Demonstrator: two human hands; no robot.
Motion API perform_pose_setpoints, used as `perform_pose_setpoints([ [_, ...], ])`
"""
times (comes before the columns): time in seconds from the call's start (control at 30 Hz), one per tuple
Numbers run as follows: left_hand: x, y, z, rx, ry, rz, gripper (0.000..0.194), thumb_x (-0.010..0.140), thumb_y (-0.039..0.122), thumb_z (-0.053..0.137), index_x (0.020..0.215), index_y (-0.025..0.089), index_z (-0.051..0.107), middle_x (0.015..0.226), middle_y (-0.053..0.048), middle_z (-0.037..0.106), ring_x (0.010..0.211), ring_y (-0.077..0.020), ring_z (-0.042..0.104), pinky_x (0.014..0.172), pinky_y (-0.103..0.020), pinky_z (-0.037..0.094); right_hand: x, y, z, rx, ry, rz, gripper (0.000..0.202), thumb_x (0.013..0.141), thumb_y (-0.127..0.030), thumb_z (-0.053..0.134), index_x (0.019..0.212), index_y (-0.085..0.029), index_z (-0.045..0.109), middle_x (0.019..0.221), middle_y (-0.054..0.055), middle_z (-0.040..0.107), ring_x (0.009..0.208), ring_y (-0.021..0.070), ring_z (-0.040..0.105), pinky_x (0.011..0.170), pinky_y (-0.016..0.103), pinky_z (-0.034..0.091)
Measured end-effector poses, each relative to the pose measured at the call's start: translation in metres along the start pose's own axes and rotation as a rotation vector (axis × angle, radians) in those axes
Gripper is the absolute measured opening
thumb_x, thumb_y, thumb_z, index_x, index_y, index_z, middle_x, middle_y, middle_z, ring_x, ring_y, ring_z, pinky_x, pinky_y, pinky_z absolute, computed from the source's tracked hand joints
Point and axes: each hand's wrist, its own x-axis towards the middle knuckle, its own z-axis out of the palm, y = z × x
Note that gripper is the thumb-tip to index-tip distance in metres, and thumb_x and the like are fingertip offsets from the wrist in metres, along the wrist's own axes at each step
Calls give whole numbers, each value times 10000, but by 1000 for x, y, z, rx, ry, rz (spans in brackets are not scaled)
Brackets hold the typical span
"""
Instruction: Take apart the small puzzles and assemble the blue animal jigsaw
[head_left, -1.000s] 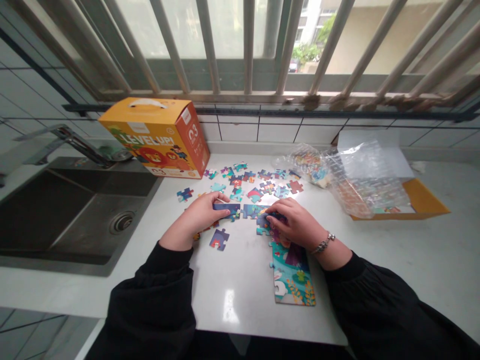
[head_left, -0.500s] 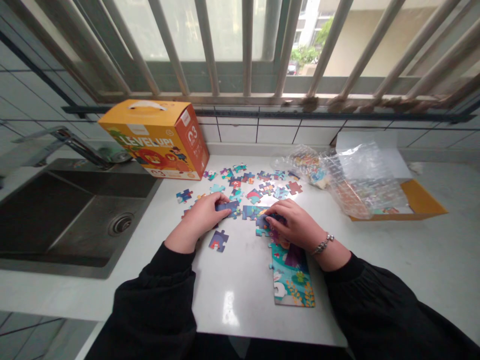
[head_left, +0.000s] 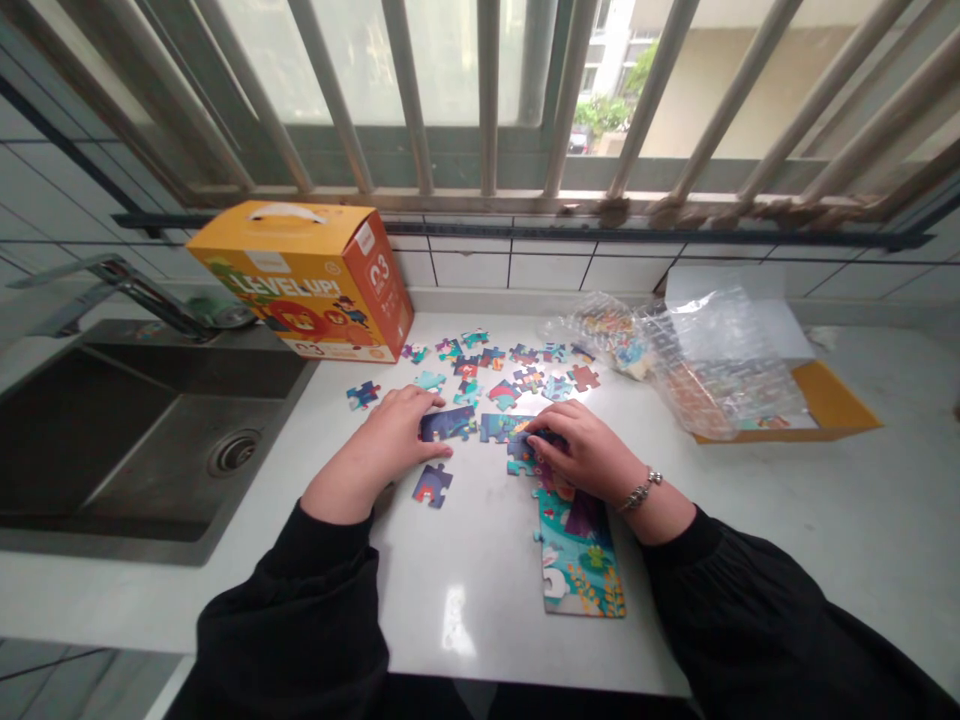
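Observation:
My left hand [head_left: 390, 432] lies beside a dark blue strip of joined jigsaw pieces [head_left: 448, 424], thumb and fingers spread around its left end. A small gap separates that strip from the top edge of a partly assembled jigsaw puzzle [head_left: 581, 560]. On the puzzle's upper part rests my right hand [head_left: 589, 450], its thumb and fingertips closed on a puzzle piece [head_left: 519, 447] near the top; the palm hides some of the picture. A loose purple piece with a red figure [head_left: 432, 486] lies below my left hand. Several loose pieces [head_left: 504, 393] are scattered behind both hands.
An orange puzzle box [head_left: 300, 290] stands at the back left, beside a sink [head_left: 157, 450] with a faucet [head_left: 127, 285]. At the back right, clear bubble wrap [head_left: 697, 360] lies over an open box lid [head_left: 832, 405]. Window bars [head_left: 487, 100] run behind the white counter [head_left: 465, 600].
My left thumb and fingers have spread and drawn back a little to the left, leaving more of the blue strip uncovered. My right hand stays on the puzzle. The view has shifted slightly.

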Motion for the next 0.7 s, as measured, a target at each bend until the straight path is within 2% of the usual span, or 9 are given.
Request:
perform_pose_setpoints([
  [0.17,-11,-9,-8,18,-34,22,640,801,265,810,1427,191,699,1434,-162,708,1374,-373,655,1212,-491,506,0,1,0,2,4,1,77,1081,-271,697,1076,-239,767,1029,87,775,996,265,702,924,441,564],
  [0.3,-17,-17,-11,93,-52,-48,669,767,165,686,1435,173,697,1416,-159,724,1368,-361,666,1219,-461,508,0,0,-1,3,-6,8,80,1083,-270,694,1076,-243,769,1042,87,778,1010,267,704,931,444,568],
  [0.43,-19,-20,-11,177,-26,-150,607,779,137,647,1380,130,727,1286,-187,753,1241,-375,714,1123,-472,564,0,-1,-2,-3,-15,19,77,1078,-267,698,1082,-246,773,1042,86,778,1000,265,707,925,442,570],
  [0.5,-18,-14,-11,196,23,-146,522,848,181,655,1361,120,731,1292,-204,748,1248,-394,701,1122,-509,559,1,-1,-2,4,-16,17,75,1077,-261,699,1086,-243,771,1044,84,776,997,262,704,927,440,569],
  [0.6,-13,2,-8,129,88,-54,434,961,360,720,1342,154,729,1353,-194,735,1300,-398,673,1154,-539,537,0,-1,-2,8,-14,14,70,1078,-260,699,1085,-243,766,1042,81,774,992,259,701,925,436,567],
  [0.7,-7,18,-1,79,60,44,397,952,387,806,1287,182,746,1343,-174,743,1295,-388,677,1163,-540,528,-1,-1,-1,-5,-10,14,67,1079,-271,701,1091,-252,764,1036,81,774,992,265,701,915,441,568],
])
